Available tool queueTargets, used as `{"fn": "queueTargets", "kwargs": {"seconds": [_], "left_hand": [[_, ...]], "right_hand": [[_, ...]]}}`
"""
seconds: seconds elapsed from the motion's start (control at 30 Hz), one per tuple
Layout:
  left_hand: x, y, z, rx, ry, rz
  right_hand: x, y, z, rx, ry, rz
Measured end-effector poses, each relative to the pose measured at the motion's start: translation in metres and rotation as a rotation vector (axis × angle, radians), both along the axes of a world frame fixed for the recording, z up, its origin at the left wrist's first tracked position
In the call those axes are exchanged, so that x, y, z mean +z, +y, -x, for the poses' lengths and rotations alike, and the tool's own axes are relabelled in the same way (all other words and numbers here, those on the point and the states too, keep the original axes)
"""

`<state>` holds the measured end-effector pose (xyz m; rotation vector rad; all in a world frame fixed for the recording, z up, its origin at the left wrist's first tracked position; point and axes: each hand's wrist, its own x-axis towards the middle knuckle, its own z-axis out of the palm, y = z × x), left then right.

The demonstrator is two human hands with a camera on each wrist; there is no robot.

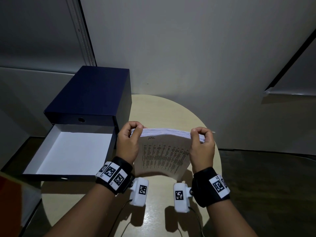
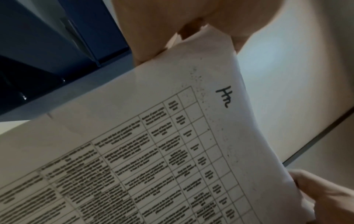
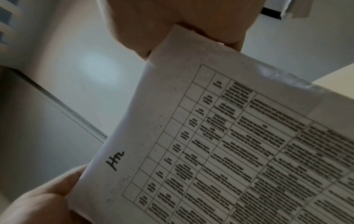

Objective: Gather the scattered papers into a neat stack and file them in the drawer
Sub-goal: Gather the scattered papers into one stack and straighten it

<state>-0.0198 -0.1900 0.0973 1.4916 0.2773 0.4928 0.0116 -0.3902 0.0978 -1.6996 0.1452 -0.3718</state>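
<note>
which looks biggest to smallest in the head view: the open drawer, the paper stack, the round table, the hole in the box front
1. Round table, though partly covered.
2. Open drawer.
3. Paper stack, held nearer the camera, so its look may flatter it.
4. Hole in the box front, clearly the smallest.

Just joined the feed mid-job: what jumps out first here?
The stack of papers, standing nearly upright over the round table, gripped at its top corners by the left hand and right hand. To its left, the dark blue box has its white-lined drawer pulled open and empty.
</note>
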Motion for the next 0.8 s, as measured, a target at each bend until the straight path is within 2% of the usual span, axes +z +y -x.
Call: {"fn": "queueTargets", "kwargs": {"seconds": [0.5,0.67,0.73,0.8], "left_hand": [[0.002,0.003,-0.008,-0.031,0.019,0.038],[-0.008,0.012,0.005,-0.242,-0.111,0.03],[-0.024,0.021,0.013,-0.293,-0.012,0.014],[-0.041,0.023,0.016,-0.298,0.087,0.019]], "right_hand": [[-0.003,-0.009,-0.007,0.122,0.013,-0.002],[-0.016,-0.023,0.001,0.326,0.012,-0.133],[-0.03,-0.03,0.009,0.412,0.068,-0.138],[-0.044,-0.029,0.017,0.42,0.137,-0.049]]}}
